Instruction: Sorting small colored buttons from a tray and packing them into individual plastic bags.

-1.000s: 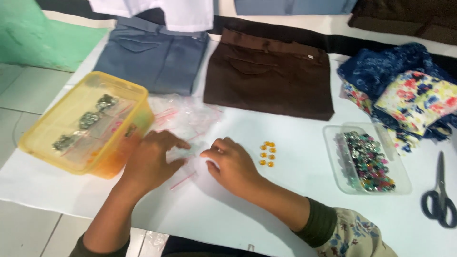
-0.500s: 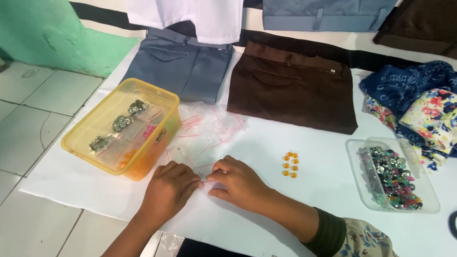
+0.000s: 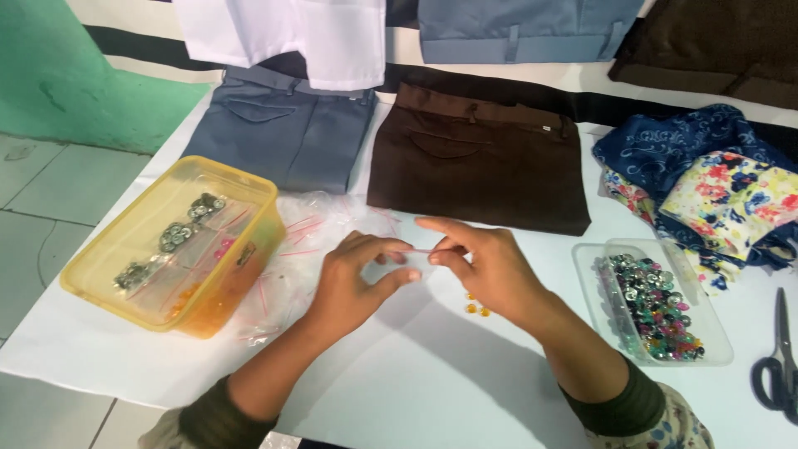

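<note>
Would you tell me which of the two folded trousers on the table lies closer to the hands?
The dark brown folded trousers; the grey-blue pair lies further left, behind the yellow plastic box.

We see a white table (image 3: pixel 432 391) carrying a yellow box (image 3: pixel 179 245), folded trousers (image 3: pixel 482 158), fabrics (image 3: pixel 715 187), a bead tray (image 3: pixel 652 303), scissors (image 3: pixel 780 362) and orange beads (image 3: pixel 477 308).

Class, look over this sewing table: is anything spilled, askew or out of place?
Mostly tidy. A few small orange beads lie loose on the white table, outside both containers, partly hidden by the right hand.
</note>
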